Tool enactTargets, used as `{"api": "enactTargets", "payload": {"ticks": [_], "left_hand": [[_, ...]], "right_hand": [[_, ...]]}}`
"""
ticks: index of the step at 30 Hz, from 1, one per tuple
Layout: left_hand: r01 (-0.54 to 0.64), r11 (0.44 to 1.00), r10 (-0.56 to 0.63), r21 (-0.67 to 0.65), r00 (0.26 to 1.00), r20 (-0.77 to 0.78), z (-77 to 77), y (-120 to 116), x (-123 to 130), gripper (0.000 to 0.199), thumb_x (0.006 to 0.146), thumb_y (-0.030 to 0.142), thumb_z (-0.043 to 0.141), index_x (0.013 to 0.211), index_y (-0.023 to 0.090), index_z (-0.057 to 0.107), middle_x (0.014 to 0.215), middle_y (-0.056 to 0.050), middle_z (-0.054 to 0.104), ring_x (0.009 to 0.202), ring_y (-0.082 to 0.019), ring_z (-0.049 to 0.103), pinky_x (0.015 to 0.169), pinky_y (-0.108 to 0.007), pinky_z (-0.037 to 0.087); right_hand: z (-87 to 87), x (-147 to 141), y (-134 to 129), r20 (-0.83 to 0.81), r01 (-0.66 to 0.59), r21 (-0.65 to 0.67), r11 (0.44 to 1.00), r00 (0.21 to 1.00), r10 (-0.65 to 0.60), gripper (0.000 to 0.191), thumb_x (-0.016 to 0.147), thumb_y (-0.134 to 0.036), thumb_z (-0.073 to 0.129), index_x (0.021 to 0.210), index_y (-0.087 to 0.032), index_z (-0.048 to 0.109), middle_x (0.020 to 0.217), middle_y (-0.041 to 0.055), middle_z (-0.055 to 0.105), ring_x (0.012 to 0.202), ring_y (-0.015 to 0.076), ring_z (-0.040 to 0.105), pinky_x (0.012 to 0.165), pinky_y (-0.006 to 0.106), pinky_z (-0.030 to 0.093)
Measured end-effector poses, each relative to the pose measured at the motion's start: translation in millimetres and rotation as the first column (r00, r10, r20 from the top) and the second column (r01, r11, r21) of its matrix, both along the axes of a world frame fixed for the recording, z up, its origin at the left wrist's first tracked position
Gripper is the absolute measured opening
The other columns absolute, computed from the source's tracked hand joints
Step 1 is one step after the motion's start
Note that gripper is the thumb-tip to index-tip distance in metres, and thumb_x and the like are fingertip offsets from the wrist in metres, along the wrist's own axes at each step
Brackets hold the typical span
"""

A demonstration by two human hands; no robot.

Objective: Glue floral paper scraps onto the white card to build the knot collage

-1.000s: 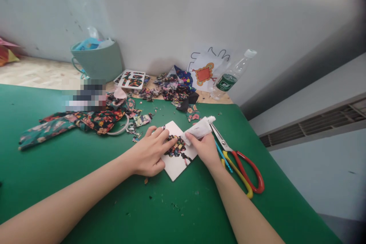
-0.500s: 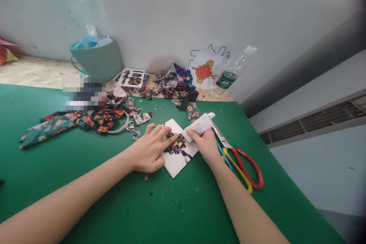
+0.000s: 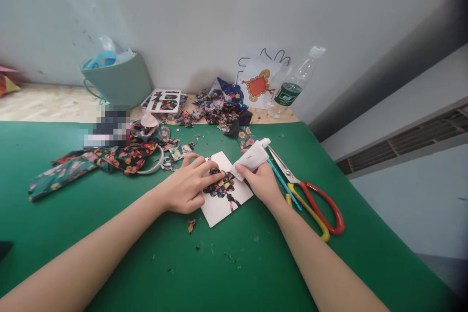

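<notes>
A small white board lies on the green table, carrying a pattern of dark floral cloth pieces. My left hand rests at the board's left side, fingers stretched out, with fingertips on the cloth pattern. Over the board's right corner, my right hand is closed on a folded white tissue. A white tip shows at the tissue's upper end; whether something is wrapped inside I cannot tell. Just right of that hand lie a blue pencil and scissors with red and yellow handles.
Floral cloth and a pale ring lie left. Behind are cloth scraps, a decorated white card, a green basket, a drawing and a plastic bottle. The table edge runs along the right.
The view has shifted slightly. Both hands keep about the same place on the board, the left still touching the cloth pattern and the right still holding the tissue.
</notes>
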State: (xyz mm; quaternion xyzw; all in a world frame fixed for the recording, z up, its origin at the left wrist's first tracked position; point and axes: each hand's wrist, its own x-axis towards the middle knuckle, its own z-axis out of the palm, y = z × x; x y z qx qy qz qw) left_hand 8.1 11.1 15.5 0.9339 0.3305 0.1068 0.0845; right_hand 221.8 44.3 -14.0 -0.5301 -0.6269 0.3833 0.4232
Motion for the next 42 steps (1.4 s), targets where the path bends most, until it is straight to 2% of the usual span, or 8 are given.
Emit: {"api": "enactTargets", "payload": {"ticks": [4, 7, 12, 26, 42], "left_hand": [[0.022, 1.000, -0.021, 0.008, 1.000, -0.022, 1.1, 1.0, -0.1, 0.065, 0.062, 0.020, 0.042, 0.127, 0.021, 0.037, 0.117, -0.010, 0.043, 0.105, -0.030, 0.036, 0.091, -0.050, 0.021], [0.035, 0.999, -0.035, 0.015, 0.999, -0.026, 1.7, 1.5, 0.4, 0.064, 0.062, 0.020, 0.041, 0.126, 0.020, 0.038, 0.116, -0.011, 0.044, 0.110, -0.031, 0.034, 0.094, -0.050, 0.018], [0.029, 1.000, -0.029, 0.003, 0.999, -0.018, 1.7, 1.5, 1.5, 0.065, 0.062, 0.020, 0.040, 0.127, 0.021, 0.037, 0.115, -0.010, 0.044, 0.106, -0.029, 0.039, 0.095, -0.050, 0.017], [0.027, 1.000, -0.027, 0.012, 0.999, -0.045, 1.8, 1.2, 0.8, 0.067, 0.061, 0.020, 0.041, 0.127, 0.020, 0.037, 0.115, -0.012, 0.043, 0.105, -0.029, 0.040, 0.095, -0.051, 0.016], [0.026, 0.999, -0.025, 0.034, 0.999, -0.046, 1.0, 1.7, 1.6, 0.064, 0.061, 0.020, 0.041, 0.125, 0.019, 0.040, 0.114, -0.012, 0.043, 0.103, -0.028, 0.041, 0.094, -0.051, 0.017]], "right_hand": [[0.0, -1.4, -0.6, 0.009, 0.000, 0.045, 0.999, 1.000, 0.000, 0.038, 0.068, -0.031, 0.061, 0.104, -0.018, 0.059, 0.105, 0.0084, 0.062, 0.099, 0.0246, 0.057, 0.090, 0.041, 0.040], [-1.0, -1.7, -0.7, -0.007, 0.003, 0.055, 0.998, 1.000, -0.003, 0.042, 0.068, -0.030, 0.061, 0.108, -0.018, 0.057, 0.107, 0.0083, 0.062, 0.099, 0.0247, 0.057, 0.089, 0.041, 0.041], [-3.1, -2.4, -0.4, -0.016, 0.002, 0.059, 0.998, 1.000, -0.001, 0.046, 0.067, -0.029, 0.062, 0.111, -0.017, 0.055, 0.110, 0.0082, 0.061, 0.101, 0.0242, 0.056, 0.089, 0.040, 0.041], [-2.0, -3.5, -2.4, -0.063, 0.001, 0.011, 1.000, 0.998, 0.000, 0.047, 0.068, -0.032, 0.062, 0.112, -0.018, 0.053, 0.104, 0.0081, 0.063, 0.095, 0.0242, 0.058, 0.086, 0.041, 0.043], [-1.3, -1.7, -2.3, 0.100, -0.058, 0.019, 0.998, 0.993, 0.055, 0.043, 0.073, -0.031, 0.058, 0.113, -0.016, 0.052, 0.102, 0.0084, 0.064, 0.091, 0.0218, 0.060, 0.082, 0.035, 0.045]]}}
